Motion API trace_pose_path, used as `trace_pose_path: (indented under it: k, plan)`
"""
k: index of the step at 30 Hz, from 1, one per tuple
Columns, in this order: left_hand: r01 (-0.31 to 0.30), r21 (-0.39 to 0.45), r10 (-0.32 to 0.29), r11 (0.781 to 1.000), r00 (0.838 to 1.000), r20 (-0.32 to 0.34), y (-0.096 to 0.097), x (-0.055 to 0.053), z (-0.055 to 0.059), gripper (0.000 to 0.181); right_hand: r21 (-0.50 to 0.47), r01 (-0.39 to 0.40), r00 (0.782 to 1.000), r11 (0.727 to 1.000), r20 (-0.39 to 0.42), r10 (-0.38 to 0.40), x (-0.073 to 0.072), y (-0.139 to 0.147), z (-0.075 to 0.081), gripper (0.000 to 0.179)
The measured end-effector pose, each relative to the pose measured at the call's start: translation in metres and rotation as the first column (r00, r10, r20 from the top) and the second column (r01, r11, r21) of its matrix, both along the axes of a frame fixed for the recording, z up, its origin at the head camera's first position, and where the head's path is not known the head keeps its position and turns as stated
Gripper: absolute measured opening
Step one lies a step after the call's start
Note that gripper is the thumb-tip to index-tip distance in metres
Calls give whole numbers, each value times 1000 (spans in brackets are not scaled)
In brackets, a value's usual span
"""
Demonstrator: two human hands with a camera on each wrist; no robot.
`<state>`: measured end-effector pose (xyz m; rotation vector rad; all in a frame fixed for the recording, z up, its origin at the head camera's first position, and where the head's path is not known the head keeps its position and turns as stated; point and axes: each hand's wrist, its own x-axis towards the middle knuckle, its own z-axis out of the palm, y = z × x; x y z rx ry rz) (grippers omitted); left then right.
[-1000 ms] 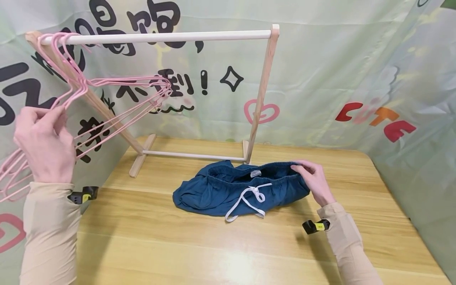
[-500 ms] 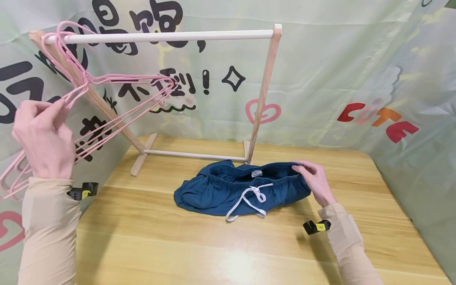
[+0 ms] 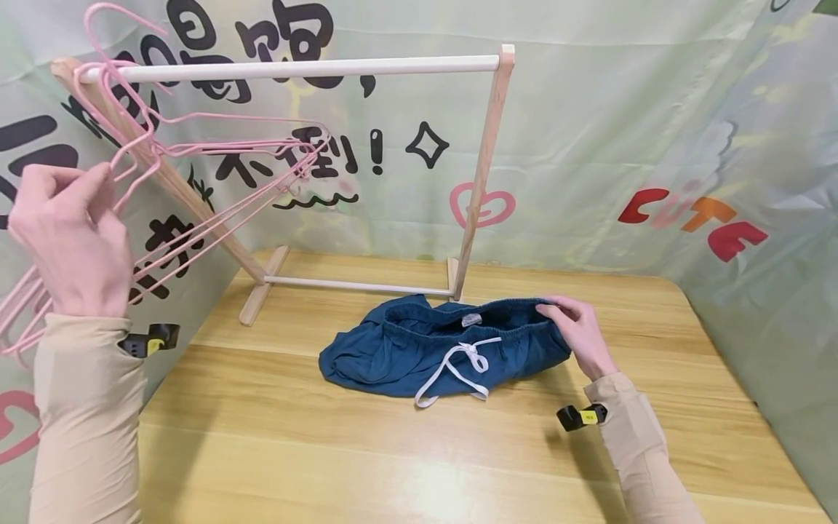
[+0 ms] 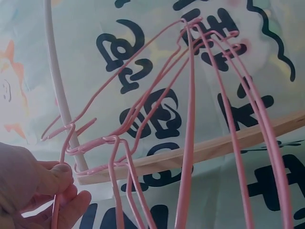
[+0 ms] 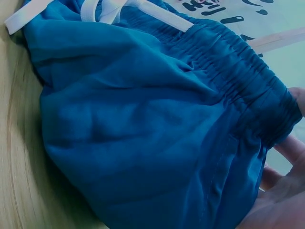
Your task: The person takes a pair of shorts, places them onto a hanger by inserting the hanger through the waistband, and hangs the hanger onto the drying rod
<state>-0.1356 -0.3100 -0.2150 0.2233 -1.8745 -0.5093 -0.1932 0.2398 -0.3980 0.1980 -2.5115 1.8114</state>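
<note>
My left hand (image 3: 75, 236) pinches the shoulder wire of one pink clothes hanger (image 4: 95, 95) between thumb and fingers. That hanger's hook stands above the white rail (image 3: 294, 69) in the head view. Several other pink hangers (image 3: 229, 148) hang at the rail's left end, just beside and below it. My right hand (image 3: 579, 331) grips the elastic waistband of blue shorts (image 3: 393, 356) at their right end. A white drawstring (image 3: 468, 356) tied in a bow lies over the front, and the waist opening gapes upward. In the right wrist view the waistband (image 5: 257, 90) runs between thumb and fingers.
A wooden rack stands at the back of the table (image 3: 327, 451), with a left post (image 3: 177, 189), a right post (image 3: 484, 167) and a low crossbar (image 3: 360, 286). Behind it hangs a printed cloth backdrop (image 3: 576, 131) that also encloses both sides.
My left hand has moved up a little, lifting one hanger so its hook rises off the rail and it parts from the others. The right hand and the shorts stay put.
</note>
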Motion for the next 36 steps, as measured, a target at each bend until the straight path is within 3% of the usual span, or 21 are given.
trace_pose_path:
  k: [6, 16, 26, 31, 36]
  plan:
    - [-4, 16, 4, 1000, 1000, -23, 1, -1, 5, 25, 2, 1, 1000, 1000, 3, -2, 0, 1, 0, 42]
    - [36, -20, -37, 999, 998, -53, 0, 8, -3, 25, 1, -4, 1000, 1000, 7, 4, 0, 0, -1, 42]
    - [192, -120, -200, 974, 978, -57, 4, 6, -19, 24, 11, -4, 1000, 1000, 15, 4, -1, 1, 0, 44]
    - [260, -119, -264, 958, 964, -18, 9, 3, -27, 23, 1, -5, 1000, 1000, 13, 5, 0, 2, 0, 42]
    - [341, -95, -343, 935, 939, -4, 14, 0, -36, 17, -30, -8, 1000, 1000, -3, 8, 1, 2, 1, 36]
